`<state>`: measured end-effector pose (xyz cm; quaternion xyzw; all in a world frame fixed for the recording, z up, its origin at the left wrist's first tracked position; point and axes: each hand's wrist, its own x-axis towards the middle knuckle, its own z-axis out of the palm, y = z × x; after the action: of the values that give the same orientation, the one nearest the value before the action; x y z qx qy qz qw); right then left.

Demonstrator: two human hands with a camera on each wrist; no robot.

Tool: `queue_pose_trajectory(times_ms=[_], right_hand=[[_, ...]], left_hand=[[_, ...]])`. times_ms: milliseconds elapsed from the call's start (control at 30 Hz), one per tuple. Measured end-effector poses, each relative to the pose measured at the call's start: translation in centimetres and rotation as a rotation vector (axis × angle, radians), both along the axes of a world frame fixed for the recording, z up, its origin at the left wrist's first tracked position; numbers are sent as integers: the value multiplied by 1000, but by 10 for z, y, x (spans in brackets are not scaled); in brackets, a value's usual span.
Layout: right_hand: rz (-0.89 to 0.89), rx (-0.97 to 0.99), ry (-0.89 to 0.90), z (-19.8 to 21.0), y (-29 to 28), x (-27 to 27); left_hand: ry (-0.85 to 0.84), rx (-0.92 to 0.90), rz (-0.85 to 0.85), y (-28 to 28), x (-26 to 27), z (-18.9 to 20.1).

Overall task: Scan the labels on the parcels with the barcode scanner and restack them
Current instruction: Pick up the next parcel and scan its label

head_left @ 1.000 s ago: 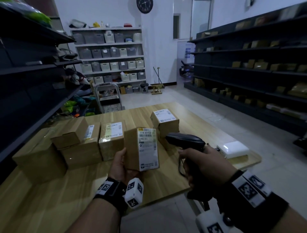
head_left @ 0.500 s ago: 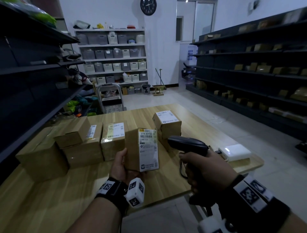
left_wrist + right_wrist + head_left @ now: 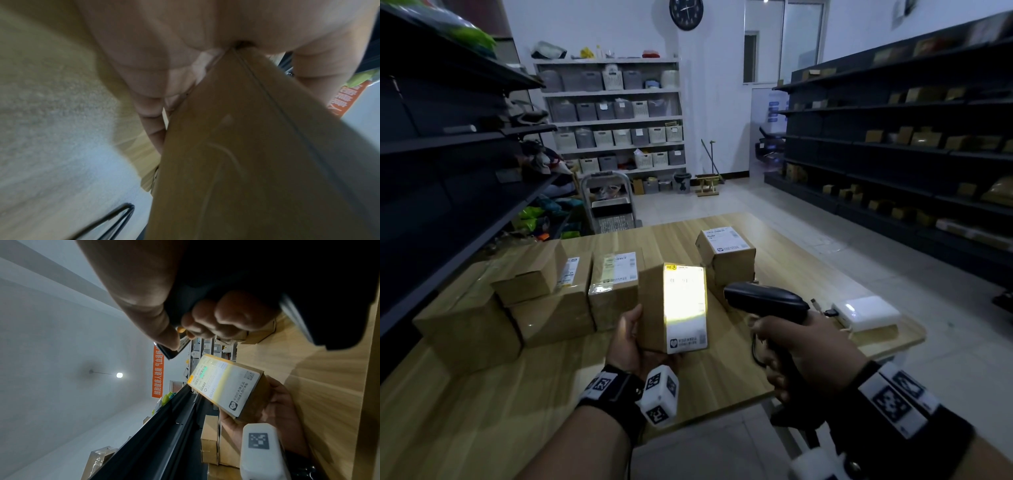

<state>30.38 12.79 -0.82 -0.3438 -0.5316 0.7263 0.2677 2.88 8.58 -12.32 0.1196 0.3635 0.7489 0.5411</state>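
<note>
Parcel (image 3: 654, 308) held upright above the wooden table (image 3: 482, 394) in the person's left hand (image 3: 630, 346), fingers curled around its lower end. Its white label (image 3: 686, 308) glows under the beam of a black barcode scanner (image 3: 763, 300), gripped at the handle by the right hand (image 3: 804, 356) and pointed at the label from just beside. More cardboard parcels (image 3: 551, 301) sit grouped on the table behind, one labelled box (image 3: 726, 253) on another.
</note>
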Motion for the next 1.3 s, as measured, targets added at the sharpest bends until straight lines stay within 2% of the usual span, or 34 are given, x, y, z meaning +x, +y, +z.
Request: queue_pose_trajectory(times_ms=[200, 500, 733, 867, 1000, 1300], right_hand=[[-2, -3, -10, 2, 1, 3], [6, 2, 15, 2, 1, 4], [24, -19, 8, -5, 2, 3], [25, -16, 11, -5, 0, 2], [1, -59, 33, -6, 0, 2], [-37, -15, 65, -10, 5, 5]], left_hand=[[-39, -79, 14, -1, 6, 5], [3, -17, 4, -1, 4, 7], [-16, -78, -8, 0, 1, 3], [1, -42, -44, 1, 0, 2], [36, -35, -35, -1, 0, -2], [27, -59, 22, 0, -1, -8]])
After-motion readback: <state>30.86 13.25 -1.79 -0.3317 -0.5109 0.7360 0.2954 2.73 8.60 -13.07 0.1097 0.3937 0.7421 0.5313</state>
